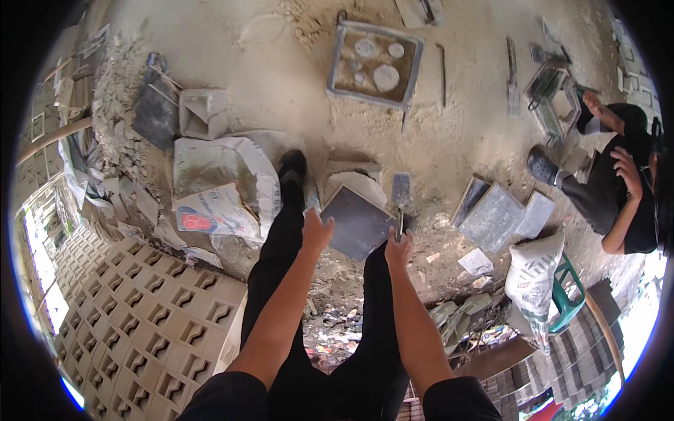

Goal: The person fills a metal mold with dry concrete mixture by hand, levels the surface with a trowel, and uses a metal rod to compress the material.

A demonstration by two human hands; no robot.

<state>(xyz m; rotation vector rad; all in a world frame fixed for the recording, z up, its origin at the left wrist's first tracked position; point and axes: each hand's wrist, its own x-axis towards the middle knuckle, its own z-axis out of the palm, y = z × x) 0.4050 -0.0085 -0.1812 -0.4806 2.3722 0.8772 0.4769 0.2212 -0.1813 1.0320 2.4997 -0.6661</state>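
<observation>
A dark square board (358, 223) lies between my hands, in front of a pale round slab (356, 184). My left hand (318, 231) is at the board's left corner, its thumb over the face and its other fingers along the outer edge. Close to the opposite corner, my right hand (399, 250) is closed around the handle of a small trowel (401, 189). The trowel's flat rectangular blade points away from me. Whether the right fingers also touch the board cannot be made out.
A square metal frame (375, 98) with round pieces inside lies ahead. Grey tiles (491, 216) sit to the right, near a white sack (535, 272) and a green stool (569, 298). Another person (625, 175) works beside a hexagonal mould (552, 104). Patterned blocks (140, 316) are stacked at left.
</observation>
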